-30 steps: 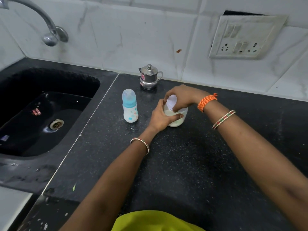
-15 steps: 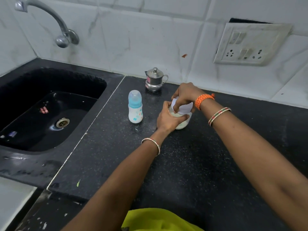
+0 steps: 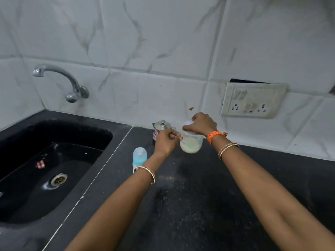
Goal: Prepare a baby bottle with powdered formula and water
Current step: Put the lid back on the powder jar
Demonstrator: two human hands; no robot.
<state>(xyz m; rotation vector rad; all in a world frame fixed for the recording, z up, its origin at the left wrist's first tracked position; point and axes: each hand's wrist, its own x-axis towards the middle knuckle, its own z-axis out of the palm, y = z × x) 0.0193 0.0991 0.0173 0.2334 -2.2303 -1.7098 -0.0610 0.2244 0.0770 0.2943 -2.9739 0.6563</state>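
A translucent formula container [image 3: 192, 146] with pale powder inside stands on the black counter [image 3: 199, 196] near the back wall. My right hand [image 3: 201, 124] comes down on it from above, shut on its white lid [image 3: 187, 123]. My left hand [image 3: 165, 140] is curled against the container's left upper rim, fingertips pinching at the edge. The baby bottle [image 3: 139, 155], white with a blue translucent cap, stands left of the container, its lower part hidden behind my left forearm.
A small steel pot [image 3: 161, 126] with a lid stands against the wall behind my left hand. A black sink [image 3: 54, 160] with a drain and a wall tap [image 3: 72, 87] lies to the left. A switch socket plate [image 3: 252, 100] is on the wall at right.
The view has tilted up toward the wall. My left hand has moved from around the container's body to its upper rim. My right hand stays on the lid.
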